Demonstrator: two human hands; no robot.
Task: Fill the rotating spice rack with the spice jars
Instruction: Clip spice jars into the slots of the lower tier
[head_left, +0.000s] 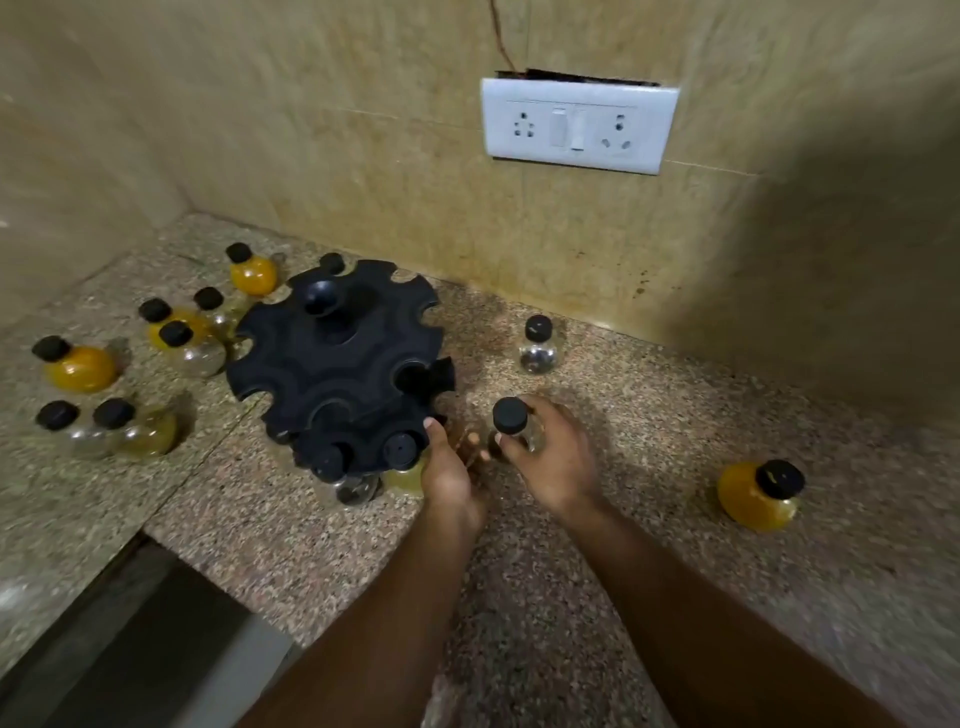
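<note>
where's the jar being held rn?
Head view, centre: the clear jar is gripped in the right hand, just right of the spice rack, next to the left hand at its lower tier.

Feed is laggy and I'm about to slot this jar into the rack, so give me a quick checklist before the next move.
1. Jar held: ok, the right hand fingers curl round the clear jar.
2. Cap on it: ok.
3. Rack steadied: cannot tell, the left hand touches the lower tier of the rack, grip hidden.
4. Free slot: ok, an open notch in the upper tier sits on the jar's side.
5. Lower-tier slot by the left hand: cannot tell, hidden.
</note>
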